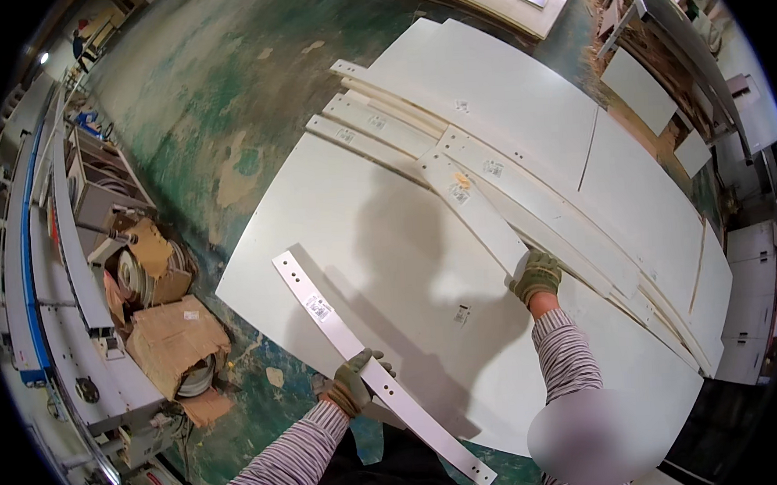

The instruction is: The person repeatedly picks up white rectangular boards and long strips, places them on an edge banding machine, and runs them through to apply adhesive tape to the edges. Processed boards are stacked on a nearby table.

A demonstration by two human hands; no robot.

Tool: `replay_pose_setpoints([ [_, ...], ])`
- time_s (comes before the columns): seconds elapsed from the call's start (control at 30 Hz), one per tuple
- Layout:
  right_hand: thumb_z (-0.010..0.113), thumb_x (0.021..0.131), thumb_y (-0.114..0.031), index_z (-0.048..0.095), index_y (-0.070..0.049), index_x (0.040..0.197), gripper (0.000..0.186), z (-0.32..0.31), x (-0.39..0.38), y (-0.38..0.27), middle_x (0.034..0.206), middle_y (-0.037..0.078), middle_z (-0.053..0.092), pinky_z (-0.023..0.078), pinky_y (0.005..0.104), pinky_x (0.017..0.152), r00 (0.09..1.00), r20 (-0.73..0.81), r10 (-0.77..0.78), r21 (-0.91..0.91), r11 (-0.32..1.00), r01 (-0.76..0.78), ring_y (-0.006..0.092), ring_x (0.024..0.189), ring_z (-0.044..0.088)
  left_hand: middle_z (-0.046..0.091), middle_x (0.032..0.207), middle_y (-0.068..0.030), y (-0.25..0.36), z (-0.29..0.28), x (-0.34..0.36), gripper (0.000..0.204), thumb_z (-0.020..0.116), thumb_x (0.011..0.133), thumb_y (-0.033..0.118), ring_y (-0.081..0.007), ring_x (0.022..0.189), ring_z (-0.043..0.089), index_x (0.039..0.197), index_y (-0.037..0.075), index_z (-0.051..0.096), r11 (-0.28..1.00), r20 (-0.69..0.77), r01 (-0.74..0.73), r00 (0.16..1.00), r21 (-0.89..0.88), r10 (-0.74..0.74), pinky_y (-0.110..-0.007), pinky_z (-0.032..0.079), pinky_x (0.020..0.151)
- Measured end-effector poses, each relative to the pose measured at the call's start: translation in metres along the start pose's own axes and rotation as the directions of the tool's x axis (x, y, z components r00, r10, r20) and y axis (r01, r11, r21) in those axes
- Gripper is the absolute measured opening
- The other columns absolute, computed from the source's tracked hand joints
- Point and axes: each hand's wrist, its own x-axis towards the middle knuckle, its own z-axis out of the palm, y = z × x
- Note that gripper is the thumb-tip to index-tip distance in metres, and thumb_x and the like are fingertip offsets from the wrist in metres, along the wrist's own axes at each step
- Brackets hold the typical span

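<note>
My left hand [354, 385], in a green-grey work glove, is closed round a long narrow white board [319, 309]. That board has drilled holes and a printed label, and it slants across the near left edge of a large white panel [307, 203]. My right hand [538, 274], gloved alike, grips the near end of another white board [485, 215] with an orange mark and a label. The far end of this second board rests over several similar white strips [545, 203] lying on the panel. My right fingertips are partly hidden by the glove and board.
Cardboard boxes [178, 341] with coiled edging stand on the floor at left, beside a long machine [66, 286]. More sheets lie on a stack [490, 4] at the far side. White cabinets [751, 281] stand at right. A person [82, 48] is far off at upper left.
</note>
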Motion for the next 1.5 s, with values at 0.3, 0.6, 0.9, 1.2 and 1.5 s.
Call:
replay_pose_setpoints([
  [0.3, 0.092, 0.063, -0.038, 0.059, 0.002, 0.132, 0.087, 0.037, -0.135, -0.103, 0.114, 0.021, 0.070, 0.053, 0.0384, 0.094, 0.785, 0.256, -0.563, 0.852, 0.515, 0.091, 0.0281, 0.105, 0.067, 0.066, 0.098, -0.0216, 0.010, -0.049, -0.033, 0.056, 0.066, 0.096, 0.041, -0.0385, 0.093, 0.066, 0.126, -0.004, 0.051, 0.999, -0.023, 0.001, 1.000, -0.036, -0.002, -0.056, 0.056, 0.086],
  [0.6, 0.091, 0.062, -0.053, 0.057, 0.004, 0.130, 0.095, -0.055, -0.347, -0.247, 0.127, 0.027, 0.058, 0.049, 0.0444, 0.100, 0.705, 0.054, -0.707, 0.732, 0.509, 0.453, 0.0371, 0.117, 0.059, 0.054, 0.144, -0.0172, 0.018, -0.154, -0.028, 0.059, 0.044, 0.104, 0.048, -0.0344, 0.134, 0.051, 0.149, 0.010, 0.042, 0.379, 0.597, -0.736, 0.677, 0.561, 0.431, -0.053, 0.040, 0.115],
  [0.9, 0.097, 0.056, -0.038, 0.036, 0.001, 0.148, 0.117, -0.195, -0.483, -0.329, 0.145, 0.021, 0.050, 0.045, 0.0409, 0.110, 0.660, 0.071, -0.748, 0.820, 0.421, 0.389, 0.0320, 0.132, 0.052, 0.050, 0.149, -0.0153, 0.102, -0.160, -0.202, 0.051, 0.043, 0.107, 0.033, -0.0319, 0.139, 0.048, 0.151, 0.008, 0.039, 0.724, 0.658, -0.689, 0.531, -0.031, 0.534, -0.049, 0.042, 0.115],
  [1.2, 0.092, 0.058, -0.040, 0.050, 0.001, 0.141, 0.102, -0.244, -0.530, -0.394, 0.130, 0.016, 0.065, 0.052, 0.0389, 0.100, 0.464, -0.028, -0.886, 0.665, 0.330, 0.670, 0.0281, 0.118, 0.064, 0.068, 0.111, -0.0060, 0.181, -0.171, -0.352, 0.059, 0.052, 0.100, 0.060, -0.0224, 0.099, 0.066, 0.126, 0.007, 0.060, 0.589, 0.164, -0.452, 0.684, -0.670, 0.711, -0.038, 0.057, 0.087],
  [1.5, 0.087, 0.075, -0.046, 0.047, 0.003, 0.144, 0.094, -0.281, -0.562, -0.480, 0.137, 0.023, 0.060, 0.048, 0.0417, 0.105, 0.240, -0.122, -0.963, 0.435, 0.165, 0.885, 0.0355, 0.125, 0.059, 0.068, 0.114, -0.0098, 0.241, -0.252, -0.427, 0.036, 0.070, 0.098, 0.024, -0.0247, 0.099, 0.069, 0.127, 0.006, 0.058, 0.484, -0.055, -0.845, 0.507, -0.229, 0.860, -0.045, 0.059, 0.086],
])
